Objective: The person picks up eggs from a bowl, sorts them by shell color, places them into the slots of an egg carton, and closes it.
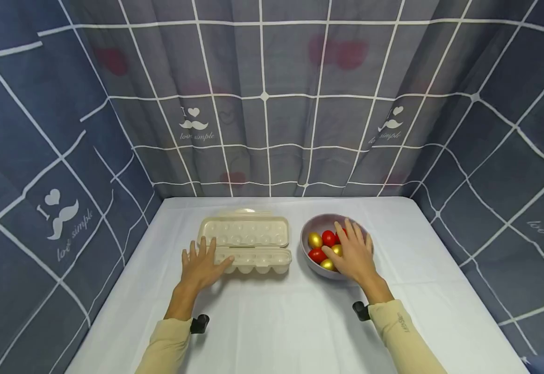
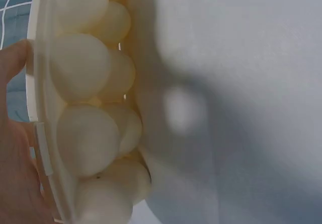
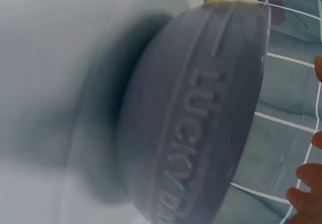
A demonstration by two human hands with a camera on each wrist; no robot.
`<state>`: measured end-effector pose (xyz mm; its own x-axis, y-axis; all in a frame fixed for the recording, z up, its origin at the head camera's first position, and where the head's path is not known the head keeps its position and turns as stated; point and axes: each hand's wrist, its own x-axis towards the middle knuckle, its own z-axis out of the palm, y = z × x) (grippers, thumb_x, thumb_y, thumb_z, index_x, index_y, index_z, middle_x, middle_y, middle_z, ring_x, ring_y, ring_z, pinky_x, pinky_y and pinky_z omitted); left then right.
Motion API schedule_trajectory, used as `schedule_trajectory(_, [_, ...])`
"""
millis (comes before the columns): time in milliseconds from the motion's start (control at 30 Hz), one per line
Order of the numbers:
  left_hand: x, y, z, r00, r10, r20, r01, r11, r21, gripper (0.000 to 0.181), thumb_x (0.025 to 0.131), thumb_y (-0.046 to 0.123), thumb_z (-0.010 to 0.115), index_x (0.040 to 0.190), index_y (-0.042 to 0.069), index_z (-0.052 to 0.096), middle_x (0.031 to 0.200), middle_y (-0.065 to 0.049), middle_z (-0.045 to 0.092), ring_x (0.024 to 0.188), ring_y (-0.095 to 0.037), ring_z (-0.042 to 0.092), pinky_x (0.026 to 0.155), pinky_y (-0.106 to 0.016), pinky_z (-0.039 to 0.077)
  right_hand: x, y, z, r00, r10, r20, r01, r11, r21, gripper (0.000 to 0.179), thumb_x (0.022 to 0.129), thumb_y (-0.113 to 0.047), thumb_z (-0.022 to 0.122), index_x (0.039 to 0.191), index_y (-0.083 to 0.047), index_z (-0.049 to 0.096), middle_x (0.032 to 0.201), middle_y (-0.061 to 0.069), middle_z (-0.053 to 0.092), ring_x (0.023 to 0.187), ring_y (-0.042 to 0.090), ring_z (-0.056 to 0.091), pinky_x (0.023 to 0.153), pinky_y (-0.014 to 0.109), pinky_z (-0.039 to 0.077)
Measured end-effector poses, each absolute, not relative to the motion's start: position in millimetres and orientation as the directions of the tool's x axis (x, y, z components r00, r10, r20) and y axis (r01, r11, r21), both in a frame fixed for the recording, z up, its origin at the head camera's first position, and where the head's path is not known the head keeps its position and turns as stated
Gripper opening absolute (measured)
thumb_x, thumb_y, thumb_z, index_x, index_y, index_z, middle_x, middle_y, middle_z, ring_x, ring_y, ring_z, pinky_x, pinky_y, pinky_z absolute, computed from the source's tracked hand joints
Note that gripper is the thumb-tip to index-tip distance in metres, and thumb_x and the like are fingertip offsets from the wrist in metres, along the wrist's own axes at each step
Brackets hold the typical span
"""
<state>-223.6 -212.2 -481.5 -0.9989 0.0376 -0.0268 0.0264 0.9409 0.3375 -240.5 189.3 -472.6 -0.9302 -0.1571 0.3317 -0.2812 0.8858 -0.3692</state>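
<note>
An open cream plastic egg carton (image 1: pixel 262 259) lies at the left middle of the table, its dimpled lid (image 1: pixel 244 231) folded back. My left hand (image 1: pixel 202 267) is spread at the carton's left end, thumb over the near rim. In the left wrist view, the rounded undersides of the cups (image 2: pixel 83 65) stand close to the thumb. To the right is a mauve bowl (image 1: pixel 303 246), with raised lettering on its wall (image 3: pixel 193 123), holding several red eggs (image 1: pixel 328 238) and gold eggs (image 1: pixel 315 240). Fingers extended and apart, my right hand (image 1: pixel 356 257) is over the bowl's right side, hiding some eggs.
A white cloth (image 1: pixel 272 322) covers the table. Dark grid-patterned curtains (image 1: pixel 290 119) enclose the back and both sides. Each wrist carries a small black camera, the left one (image 1: pixel 200 324) and the right one (image 1: pixel 361 310), below the palms.
</note>
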Motion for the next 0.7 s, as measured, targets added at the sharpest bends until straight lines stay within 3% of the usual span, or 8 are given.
schedule_trajectory(133, [-218.9, -210.1, -484.8, -0.998, 0.028, -0.056, 0.007, 0.94, 0.341, 0.098, 0.093, 0.071, 0.041, 0.156, 0.0, 0.017, 0.159, -0.032, 0.003, 0.141, -0.057, -0.008, 0.11, -0.067, -0.009, -242.6, 187.5, -472.3, -0.928, -0.172, 0.329, -0.265, 0.929, -0.26, 0.078, 0.09, -0.053, 0.062, 0.151, -0.009, 0.041, 0.157, 0.021, 0.028, 0.145, 0.04, 0.017, 0.108, 0.073, 0.005])
schedule_trajectory(300, [-208.0, -215.9, -494.1, -0.997, -0.004, -0.074, -0.03, 0.931, 0.363, 0.107, 0.089, 0.075, 0.044, 0.156, -0.002, 0.014, 0.157, -0.035, 0.0, 0.138, -0.061, -0.01, 0.11, -0.066, -0.01, -247.7, 175.6, -474.5, -0.934, -0.199, 0.296, -0.282, 0.92, -0.271, 0.079, 0.092, -0.055, 0.059, 0.152, -0.009, 0.038, 0.159, 0.021, 0.024, 0.146, 0.04, 0.016, 0.11, 0.07, 0.005])
schedule_trajectory(433, [-198.4, -220.3, -504.3, -0.999, -0.008, -0.049, -0.026, 0.928, 0.371, 0.113, 0.085, 0.077, 0.05, 0.155, -0.005, 0.014, 0.155, -0.039, 0.002, 0.138, -0.064, -0.002, 0.11, -0.068, -0.003, -251.8, 166.9, -478.0, -0.937, -0.194, 0.289, -0.301, 0.869, -0.392, 0.075, 0.094, -0.047, 0.061, 0.151, -0.005, 0.039, 0.157, 0.023, 0.027, 0.144, 0.041, 0.023, 0.113, 0.065, 0.014])
schedule_trajectory(600, [-190.7, -222.8, -513.0, -1.0, 0.015, -0.01, 0.01, 0.933, 0.361, 0.117, 0.082, 0.077, 0.055, 0.153, -0.008, 0.016, 0.154, -0.04, 0.005, 0.137, -0.064, 0.004, 0.11, -0.069, 0.005, -259.7, 161.3, -481.7, -0.957, -0.134, 0.257, -0.273, 0.721, -0.637, 0.056, 0.096, -0.025, 0.063, 0.143, 0.001, 0.048, 0.142, 0.022, 0.05, 0.13, 0.038, 0.047, 0.107, 0.056, 0.035])
schedule_trajectory(700, [-187.8, -224.3, -513.8, -1.0, 0.003, -0.003, 0.001, 0.924, 0.383, 0.117, 0.081, 0.072, 0.061, 0.153, -0.009, 0.016, 0.154, -0.041, 0.004, 0.139, -0.061, 0.006, 0.111, -0.067, 0.009, -266.1, 160.6, -486.6, -0.974, -0.093, 0.208, -0.217, 0.648, -0.73, 0.049, 0.095, -0.016, 0.061, 0.138, 0.004, 0.052, 0.13, 0.024, 0.059, 0.119, 0.039, 0.056, 0.102, 0.054, 0.041])
